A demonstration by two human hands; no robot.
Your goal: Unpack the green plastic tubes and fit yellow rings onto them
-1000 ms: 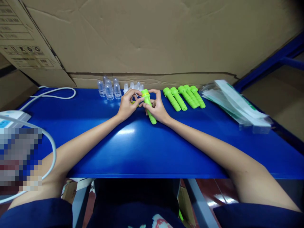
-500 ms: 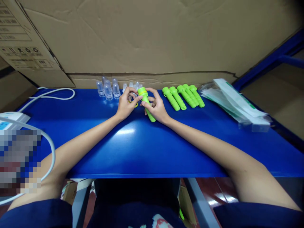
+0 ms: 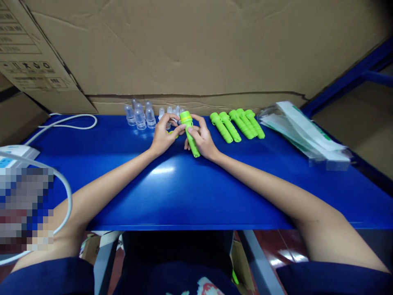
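Observation:
A bright green flashlight-shaped piece (image 3: 190,137) is held tilted over the blue table (image 3: 184,192), its wider head pointing away from me. My right hand (image 3: 202,139) wraps the body of it. My left hand (image 3: 164,135) pinches at the head with thumb and fingertips. A small yellow-green ring shows under my left fingers. Just behind my hands stand small clear plastic caps (image 3: 172,111).
Several more green pieces (image 3: 238,125) lie side by side right of my hands. Larger clear caps (image 3: 139,112) stand at the back left. Clear plastic bags (image 3: 302,133) lie at the right. A white cable (image 3: 70,121) and a device (image 3: 14,153) are on the left. Cardboard (image 3: 196,49) walls the back.
The green piece has shifted slightly in my hands, with its head turned a little. My fingers have re-gripped around the head. Both arms stay in place.

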